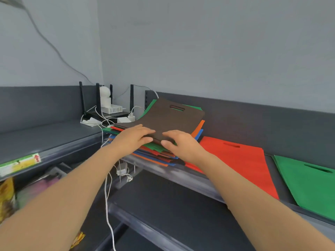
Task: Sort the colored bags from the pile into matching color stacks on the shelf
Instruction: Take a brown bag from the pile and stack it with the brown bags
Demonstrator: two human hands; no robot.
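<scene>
A pile of flat colored bags (155, 153) lies on the dark shelf (268, 158), with a brown bag (168, 117) on top. Green, red, orange and blue bags show at the pile's edges. My left hand (133, 137) rests on the near edge of the brown bag, its fingers fairly straight. My right hand (178, 144) is at the same edge, thumb below and fingers curled over the brown bag's corner. Right of the pile a red bag (237, 160) lies flat, and a green bag (310, 183) lies further right.
A router with black antennas (107, 105), a white device and white cables fill the shelf corner behind the pile. Cables (108, 200) hang down past the shelf edge. A lower shelf (163, 205) runs below. Packaged goods (7, 198) sit at the far left.
</scene>
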